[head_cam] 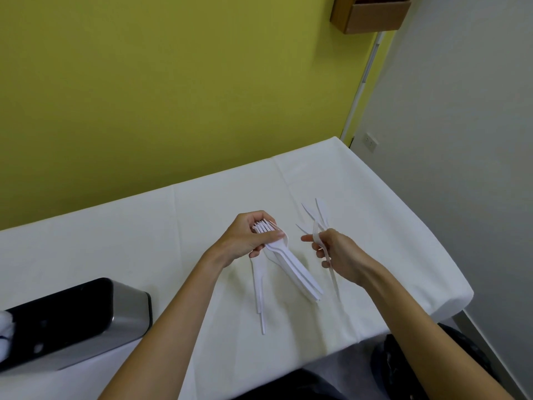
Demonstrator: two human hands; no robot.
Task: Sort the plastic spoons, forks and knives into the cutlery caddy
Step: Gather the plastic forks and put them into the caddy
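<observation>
slim white plastic forks [291,264] bundled in left hand [245,238]

The desk [202,215] in front of me is covered by a white cloth [360,197] with fold creases. At my near left sits the cutlery caddy [86,321], with a black top and a brushed-steel wall. Toward the far right lie several white plastic knives [320,210], fanned and overlapping. Near the middle lie two white utensils [258,290], handles toward me — type not discernible.

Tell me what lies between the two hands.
Head view: only bare tablecloth between the left hand, gripping forks, and the right hand, holding one fork.
</observation>
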